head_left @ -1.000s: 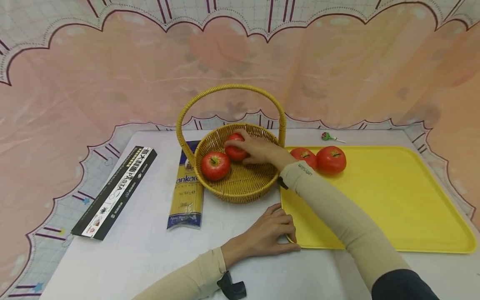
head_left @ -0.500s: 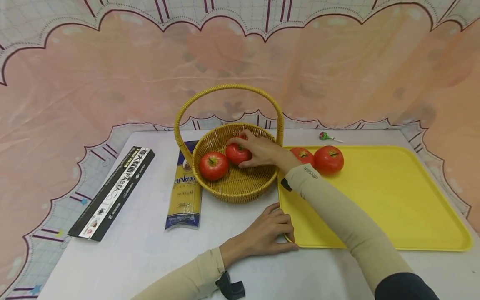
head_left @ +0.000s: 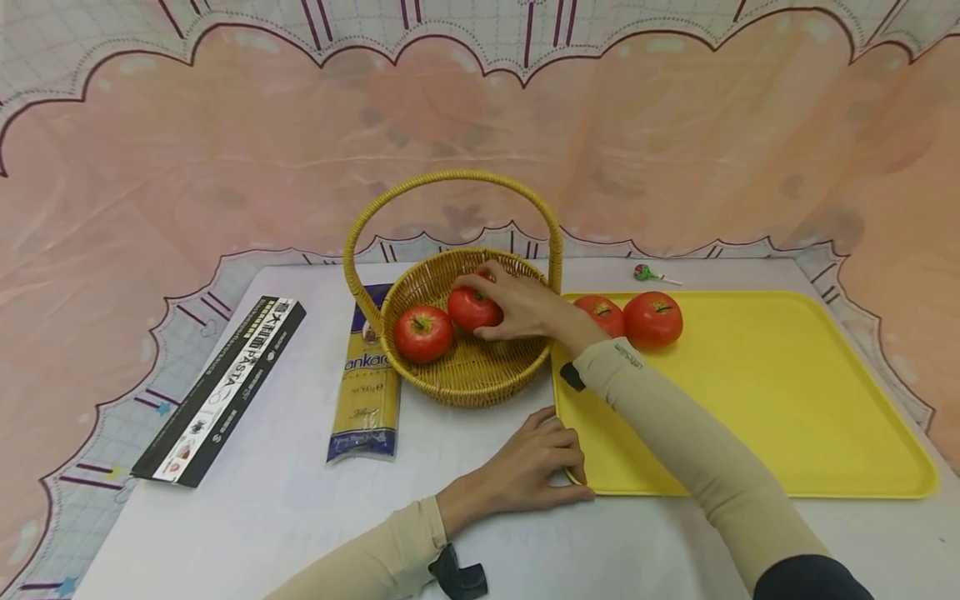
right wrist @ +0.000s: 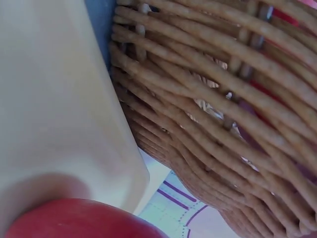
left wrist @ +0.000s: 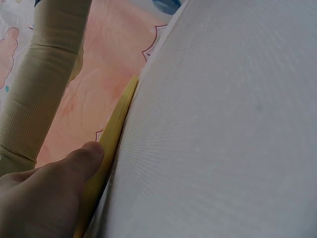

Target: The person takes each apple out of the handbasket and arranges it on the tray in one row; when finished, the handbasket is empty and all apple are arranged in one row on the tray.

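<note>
In the head view my right hand (head_left: pixel 525 307) reaches into the yellow wicker basket (head_left: pixel 480 392) and grips a red apple (head_left: pixel 472 311) from above. Left of it another apple (head_left: pixel 423 334) lies in the basket, touching or nearly touching the held one. My left hand (head_left: pixel 525 467) holds the near left corner of the yellow tray (head_left: pixel 757 400), its thumb along the front edge. In the left wrist view, the left thumb (left wrist: pixel 86 158) lies against the tray rim (left wrist: pixel 116 116). The right wrist view shows the basket's woven wall (right wrist: pixel 213 99); the right hand is out of sight there.
Two red tomatoes, the left (head_left: pixel 600 312) and the right (head_left: pixel 653 321), sit on the tray's far left part. A lollipop (head_left: pixel 652 273) lies behind the tray. A spaghetti packet (head_left: pixel 365 408) lies partly under the basket; a black pasta box (head_left: pixel 221 392) lies further left.
My right hand has drawn slightly towards me with the apple still inside the basket. The left hand keeps its place at the tray corner. The whole head view has shifted a little.
</note>
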Demonstrator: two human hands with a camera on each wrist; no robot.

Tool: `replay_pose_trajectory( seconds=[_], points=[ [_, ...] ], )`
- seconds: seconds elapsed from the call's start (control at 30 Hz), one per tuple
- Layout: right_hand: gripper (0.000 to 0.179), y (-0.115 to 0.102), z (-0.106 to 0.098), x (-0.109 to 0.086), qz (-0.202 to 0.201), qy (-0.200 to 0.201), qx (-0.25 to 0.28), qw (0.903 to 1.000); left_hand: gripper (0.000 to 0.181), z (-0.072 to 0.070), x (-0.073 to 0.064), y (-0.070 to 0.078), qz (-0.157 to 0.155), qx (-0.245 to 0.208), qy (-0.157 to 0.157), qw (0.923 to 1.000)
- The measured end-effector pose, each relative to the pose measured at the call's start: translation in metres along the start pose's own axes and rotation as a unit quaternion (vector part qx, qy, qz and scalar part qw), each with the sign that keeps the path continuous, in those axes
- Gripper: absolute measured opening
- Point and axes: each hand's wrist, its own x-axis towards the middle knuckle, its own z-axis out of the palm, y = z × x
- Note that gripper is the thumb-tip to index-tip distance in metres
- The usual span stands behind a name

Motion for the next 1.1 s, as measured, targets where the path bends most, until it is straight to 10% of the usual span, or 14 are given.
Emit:
replay_pose_trajectory(
  seconds=[1.1],
  points=[
    [0.065,-0.007,-0.014,-0.039,-0.022,0.1,0.121,0.9874,0.018,0.001,-0.001,-0.001,0.011,0.011,0.015,0.9998]
  ],
)
